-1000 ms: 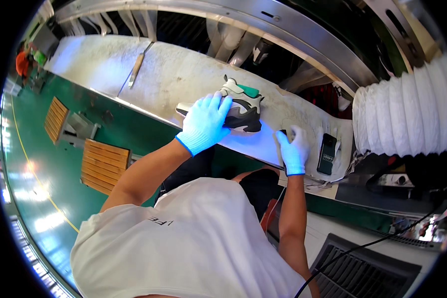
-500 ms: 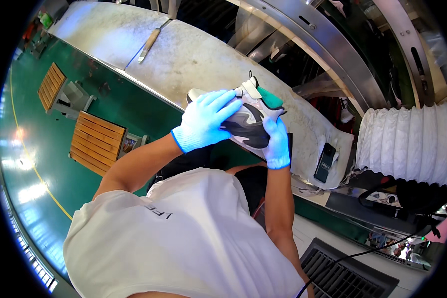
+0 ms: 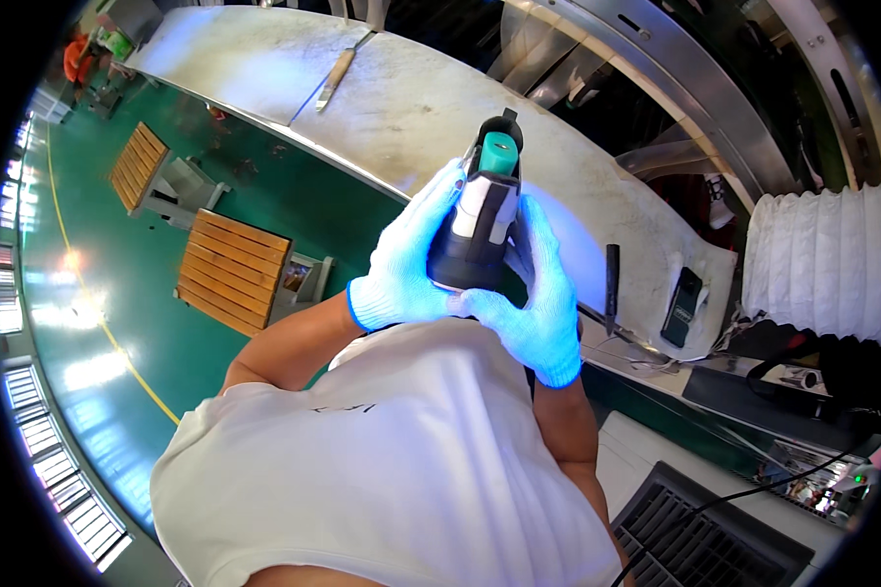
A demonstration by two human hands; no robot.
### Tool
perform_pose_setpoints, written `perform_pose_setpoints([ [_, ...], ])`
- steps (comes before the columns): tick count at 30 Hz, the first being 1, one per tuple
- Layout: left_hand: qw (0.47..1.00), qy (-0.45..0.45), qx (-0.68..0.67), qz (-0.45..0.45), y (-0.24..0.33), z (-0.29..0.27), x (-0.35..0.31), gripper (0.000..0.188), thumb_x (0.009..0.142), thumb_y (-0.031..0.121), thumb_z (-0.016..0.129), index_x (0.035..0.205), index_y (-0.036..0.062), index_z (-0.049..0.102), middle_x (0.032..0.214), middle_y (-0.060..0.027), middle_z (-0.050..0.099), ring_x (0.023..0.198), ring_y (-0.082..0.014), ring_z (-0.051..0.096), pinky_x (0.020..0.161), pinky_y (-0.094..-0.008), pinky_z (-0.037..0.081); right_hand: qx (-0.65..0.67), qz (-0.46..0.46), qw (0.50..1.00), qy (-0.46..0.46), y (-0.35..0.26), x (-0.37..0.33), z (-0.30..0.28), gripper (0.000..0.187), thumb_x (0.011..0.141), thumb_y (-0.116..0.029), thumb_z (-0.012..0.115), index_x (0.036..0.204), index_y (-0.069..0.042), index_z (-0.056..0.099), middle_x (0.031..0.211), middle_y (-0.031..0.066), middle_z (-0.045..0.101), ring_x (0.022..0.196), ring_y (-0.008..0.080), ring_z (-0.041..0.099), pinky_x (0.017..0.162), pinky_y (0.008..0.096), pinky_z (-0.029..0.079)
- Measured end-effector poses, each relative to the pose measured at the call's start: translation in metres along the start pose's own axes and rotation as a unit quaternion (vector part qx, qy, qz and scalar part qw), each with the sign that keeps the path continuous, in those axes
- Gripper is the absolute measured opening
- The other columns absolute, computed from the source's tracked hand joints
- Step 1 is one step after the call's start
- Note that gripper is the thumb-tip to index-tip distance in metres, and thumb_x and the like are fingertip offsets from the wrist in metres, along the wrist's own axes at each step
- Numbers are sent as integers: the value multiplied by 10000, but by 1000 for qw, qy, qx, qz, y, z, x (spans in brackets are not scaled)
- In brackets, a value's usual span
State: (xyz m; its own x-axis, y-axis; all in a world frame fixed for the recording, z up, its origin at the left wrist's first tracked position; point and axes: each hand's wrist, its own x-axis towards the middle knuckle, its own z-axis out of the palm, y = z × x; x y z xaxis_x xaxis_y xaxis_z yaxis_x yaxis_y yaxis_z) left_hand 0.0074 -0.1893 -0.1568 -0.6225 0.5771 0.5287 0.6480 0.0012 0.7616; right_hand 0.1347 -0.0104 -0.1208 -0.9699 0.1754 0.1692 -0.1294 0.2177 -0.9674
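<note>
A black, white and grey shoe (image 3: 482,217) with a teal form filling its opening is held up in front of my chest, above the pale worktable (image 3: 401,108). My left hand (image 3: 406,262), in a light blue glove, grips the shoe's left side. On the right side my right hand (image 3: 529,293), gloved the same way, wraps around it from below. The shoe points away from me, its underside hidden by my fingers.
A wooden-handled tool (image 3: 335,78) lies at the table's far left. A dark slim tool (image 3: 612,284) and a black phone-like device (image 3: 682,306) lie at the right. A white pleated duct (image 3: 822,259) stands right; wooden pallets (image 3: 230,269) sit on the green floor at left.
The shoe was lying on the table under my left hand; both hands have since lifted it and turned it upright close to my chest. My right hand moved in from the table.
</note>
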Motion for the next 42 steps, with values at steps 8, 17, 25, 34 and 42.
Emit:
perform_pose_setpoints([
  [8, 992, 17, -113, -52, 2, -7, -8, 1266, 761, 306, 1074, 1733, -58, 349, 1578, -255, 638, 1403, -311, 693, 1167, -459, 574, -14, -12, 1000, -5, -1, 4, 16, 1206, 820, -274, 1025, 1739, 66, 322, 1641, 269, 553, 1497, 363, 597, 1262, 496, 491],
  [17, 995, -44, 76, 46, 21, 47, -24, 1060, 741, 232, 936, 1661, -30, 479, 1684, -335, 458, 1568, -555, 471, 1288, -609, 420, -59, 130, 971, 192, 13, -38, 24, 1119, 857, -366, 1000, 1704, 32, 386, 1557, 261, 650, 1342, 364, 720, 1114, 456, 590],
  [25, 995, 9, -90, -39, -24, 46, 24, 714, 788, 145, 997, 1421, -4, 701, 1400, -218, 742, 1328, -369, 727, 1145, -458, 574, 341, 152, 856, 357, 76, -50, -41, 638, 977, 7, 737, 1591, -2, 562, 1496, 134, 680, 1315, 286, 703, 1130, 445, 592],
  [34, 977, -3, 192, -94, -129, 60, 47, 463, 875, 348, 836, 1238, 65, 791, 1257, -152, 778, 1170, -411, 734, 1023, -510, 605, 253, -18, 874, 415, -47, 6, -114, 654, 990, -154, 673, 1586, 96, 576, 1402, 213, 725, 1192, 360, 774, 995, 535, 662],
  [42, 969, -20, 243, -47, -130, 61, 41, 339, 869, 317, 835, 1140, 117, 787, 1199, -116, 781, 1130, -377, 721, 976, -520, 597, -298, -408, 696, 509, -207, 209, -220, 504, 972, -214, 880, 1320, 135, 772, 1246, 148, 824, 1078, 245, 767, 1036, 410, 577],
])
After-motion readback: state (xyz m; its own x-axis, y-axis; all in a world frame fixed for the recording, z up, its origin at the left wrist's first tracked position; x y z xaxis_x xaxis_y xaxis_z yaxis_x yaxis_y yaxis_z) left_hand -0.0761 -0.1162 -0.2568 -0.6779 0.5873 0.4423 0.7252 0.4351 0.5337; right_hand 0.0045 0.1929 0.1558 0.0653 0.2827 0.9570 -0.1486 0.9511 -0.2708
